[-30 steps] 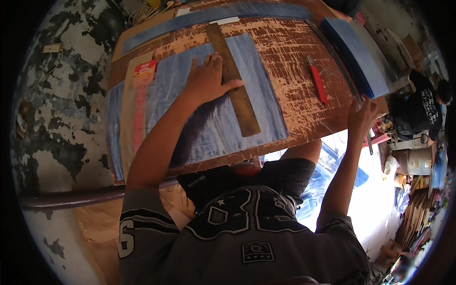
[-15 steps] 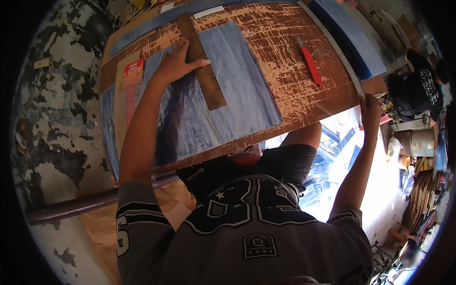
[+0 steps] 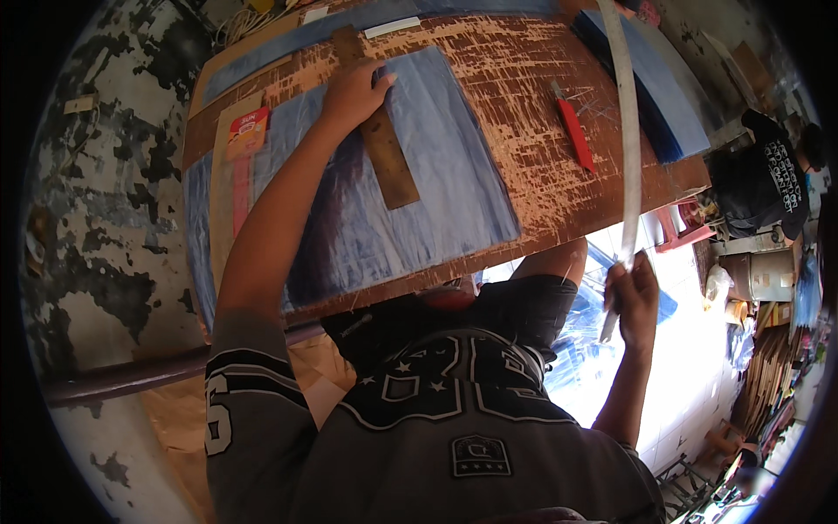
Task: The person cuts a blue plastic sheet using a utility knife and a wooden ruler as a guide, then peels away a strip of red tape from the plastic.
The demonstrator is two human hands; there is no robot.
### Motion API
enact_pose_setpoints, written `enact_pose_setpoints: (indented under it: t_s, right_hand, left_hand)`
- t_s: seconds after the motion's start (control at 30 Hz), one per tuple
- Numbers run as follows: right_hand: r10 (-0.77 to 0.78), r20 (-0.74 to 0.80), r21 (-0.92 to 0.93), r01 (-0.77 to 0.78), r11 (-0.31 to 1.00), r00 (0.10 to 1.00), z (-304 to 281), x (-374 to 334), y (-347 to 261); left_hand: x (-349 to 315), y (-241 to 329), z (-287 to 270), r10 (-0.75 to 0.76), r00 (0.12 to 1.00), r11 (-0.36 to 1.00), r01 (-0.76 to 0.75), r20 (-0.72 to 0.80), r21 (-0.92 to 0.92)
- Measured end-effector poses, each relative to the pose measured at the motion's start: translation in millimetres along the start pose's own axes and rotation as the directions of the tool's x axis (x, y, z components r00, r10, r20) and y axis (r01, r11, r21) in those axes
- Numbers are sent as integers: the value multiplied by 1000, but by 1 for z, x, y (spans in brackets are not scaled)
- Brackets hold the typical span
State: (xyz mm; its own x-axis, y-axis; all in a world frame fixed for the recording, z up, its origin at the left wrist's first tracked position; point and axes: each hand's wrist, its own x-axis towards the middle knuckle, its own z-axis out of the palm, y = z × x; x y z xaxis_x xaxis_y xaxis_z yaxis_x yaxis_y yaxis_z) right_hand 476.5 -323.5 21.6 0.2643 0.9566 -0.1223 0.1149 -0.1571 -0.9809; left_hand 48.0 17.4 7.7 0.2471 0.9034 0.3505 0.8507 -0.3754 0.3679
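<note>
my left fingers (image 3: 382, 83) cover the brown ruler (image 3: 390, 166), already laid on the blue sheet (image 3: 454, 157) — grip unclear; my right fingers (image 3: 620, 278) clasp a metal strip (image 3: 628, 131) — the red cutter (image 3: 573, 133) lies seemingly unused on the bench (image 3: 546, 205).

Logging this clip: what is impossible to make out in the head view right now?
All in the head view:
Far end of the metal strip in the right hand: cut off by the top edge.
Part of the brown ruler: covered by the left hand.
Lower end of the pink strip: behind the left forearm.
Detail on the floor: washed out by glare.
</note>
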Motion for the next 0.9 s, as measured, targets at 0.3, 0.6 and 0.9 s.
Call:
enact_pose_setpoints:
  t_s: [0.3, 0.6, 0.9]
  right_hand:
    - [240, 406, 31, -275, 961, 882, 72, -51, -15]
    - [253, 562, 104, -371, 923, 787, 105, -50, -16]
    - [306, 639, 51, -437, 898, 705, 120, -42, -10]
  left_hand:
    - [42, -16, 40, 23, 964, 981, -73, -266, -180]
    - [44, -21, 49, 132, 962, 967, -178, -238, -181]
    - [57, -43, 54, 204, 954, 945, -250, -217, -211]
